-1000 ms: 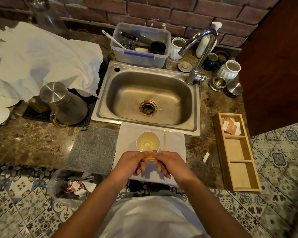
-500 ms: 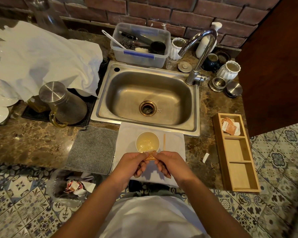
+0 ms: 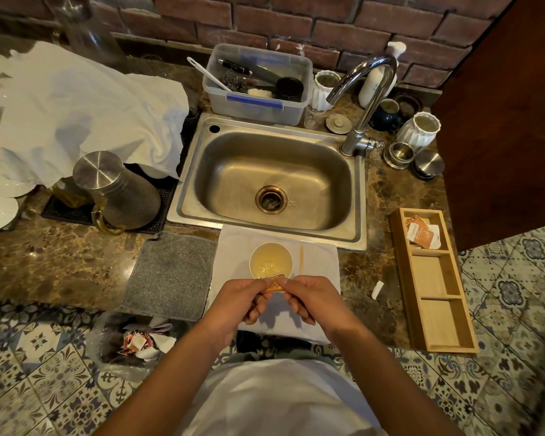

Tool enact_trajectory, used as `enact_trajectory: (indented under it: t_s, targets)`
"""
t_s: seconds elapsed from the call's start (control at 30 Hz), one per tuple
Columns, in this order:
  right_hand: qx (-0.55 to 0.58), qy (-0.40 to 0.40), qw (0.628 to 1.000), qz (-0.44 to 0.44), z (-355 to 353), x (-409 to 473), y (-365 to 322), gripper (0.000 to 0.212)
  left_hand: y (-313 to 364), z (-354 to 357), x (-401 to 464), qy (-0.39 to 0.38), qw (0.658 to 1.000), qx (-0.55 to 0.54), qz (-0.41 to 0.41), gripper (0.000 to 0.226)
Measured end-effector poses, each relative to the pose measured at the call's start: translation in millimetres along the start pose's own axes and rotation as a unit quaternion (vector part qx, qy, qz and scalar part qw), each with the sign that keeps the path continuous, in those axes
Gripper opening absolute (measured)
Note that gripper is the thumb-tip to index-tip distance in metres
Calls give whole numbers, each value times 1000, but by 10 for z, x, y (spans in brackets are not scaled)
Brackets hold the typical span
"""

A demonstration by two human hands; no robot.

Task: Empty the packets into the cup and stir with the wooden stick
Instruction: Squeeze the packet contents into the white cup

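Observation:
A white paper cup [image 3: 271,259] with pale yellowish contents stands on a white cloth [image 3: 318,256] at the counter's front edge. To its right lies the thin wooden stick [image 3: 301,259]. Just below the cup's near rim, my left hand [image 3: 243,298] and my right hand [image 3: 312,297] pinch a small orange packet [image 3: 274,285] between them, one at each end. More orange and white packets [image 3: 420,236] lie in the top compartment of a wooden tray [image 3: 434,313] on the right.
A steel sink [image 3: 274,180] with a curved tap [image 3: 367,102] lies behind the cup. A grey mat [image 3: 170,275] sits left of the cloth, a metal-lidded jug [image 3: 117,190] further left. A torn white scrap [image 3: 377,289] lies near the tray. A bag of used packets [image 3: 136,344] hangs below the counter.
Both hands stay at the packet by the cup's rim; the packet looks slightly more raised toward the cup. Nothing else has moved.

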State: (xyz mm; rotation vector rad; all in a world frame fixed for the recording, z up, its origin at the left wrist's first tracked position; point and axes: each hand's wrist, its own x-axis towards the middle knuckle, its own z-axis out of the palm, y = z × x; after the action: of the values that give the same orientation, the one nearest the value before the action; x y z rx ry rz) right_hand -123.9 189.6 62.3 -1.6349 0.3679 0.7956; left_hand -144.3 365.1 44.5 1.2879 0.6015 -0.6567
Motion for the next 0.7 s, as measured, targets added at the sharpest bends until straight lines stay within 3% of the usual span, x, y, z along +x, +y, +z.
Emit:
enact_trajectory:
  t_s: [0.7]
  targets:
    - [36, 34, 999, -23, -52, -31, -22, 34, 23, 20, 12, 4, 1000, -14, -9, 34]
